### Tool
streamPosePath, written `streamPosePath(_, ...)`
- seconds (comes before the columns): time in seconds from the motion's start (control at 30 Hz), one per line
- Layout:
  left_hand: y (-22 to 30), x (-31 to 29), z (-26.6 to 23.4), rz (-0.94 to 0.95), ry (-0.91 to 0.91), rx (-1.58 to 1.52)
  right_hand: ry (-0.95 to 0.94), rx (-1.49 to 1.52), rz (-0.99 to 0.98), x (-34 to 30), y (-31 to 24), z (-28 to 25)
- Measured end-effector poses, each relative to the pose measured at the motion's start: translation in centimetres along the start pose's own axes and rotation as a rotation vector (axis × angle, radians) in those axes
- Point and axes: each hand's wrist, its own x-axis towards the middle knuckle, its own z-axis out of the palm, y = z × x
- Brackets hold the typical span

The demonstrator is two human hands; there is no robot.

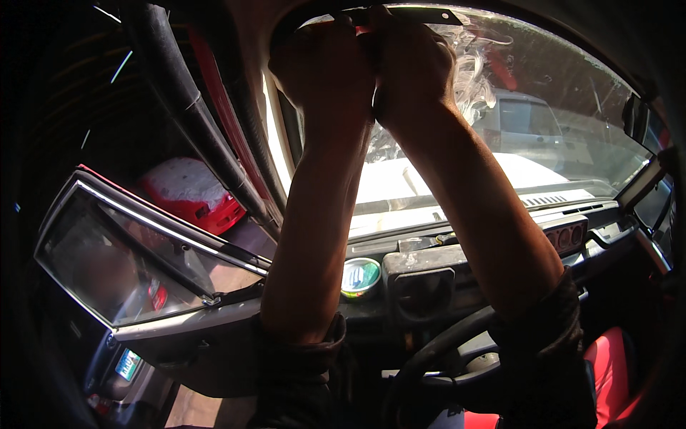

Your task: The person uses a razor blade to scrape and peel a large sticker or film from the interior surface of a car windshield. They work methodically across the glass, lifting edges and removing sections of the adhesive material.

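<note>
Both my arms reach up to the top edge of the windshield. My left hand is closed in a fist close beside my right hand, which is also closed. What they grip is mostly hidden behind the fingers and in deep shadow; a little red shows between them. A flat dark strip with a round hole near its end sticks out to the right, behind the top of my right hand. Whitish swirled smears cover the glass beside that hand.
Below are a steering wheel, a dusty dashboard and a round tub on it. An open door with a window stands at left, near a dark pipe and a red-and-white object. Outside is a parked vehicle.
</note>
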Motion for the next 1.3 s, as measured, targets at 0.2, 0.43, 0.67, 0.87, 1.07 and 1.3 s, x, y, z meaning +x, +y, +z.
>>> streamPosePath(0.2, -0.1, -0.4, 1.9, -0.329, 0.101, -0.534, -0.172, 0.173, -0.131, 0.9, -0.1, -0.5)
streamPosePath(0.43, 0.5, -0.4, 1.8, -0.59, 0.033, -0.691, -0.045, 0.109, -0.1, -0.1, -0.6, -0.4)
streamPosePath(0.67, 1.7, 0.4, 1.2, -0.513, 0.061, -0.545, 0.034, 0.092, -0.017, -0.1, -1.3, 0.0)
streamPosePath(0.87, 2.1, -0.7, 0.8, -0.767, -0.012, -0.631, 0.091, 0.045, -0.048, -1.3, -1.7, -0.3)
streamPosePath(1.07, 2.2, -0.9, 1.3, -0.659, 0.019, -0.657, 0.016, 0.033, -0.063, -0.5, -1.7, -0.9)
streamPosePath(1.3, 2.6, -0.9, 1.9, -0.545, 0.088, -0.668, -0.121, -0.019, 0.114, 0.5, -1.9, -1.8)
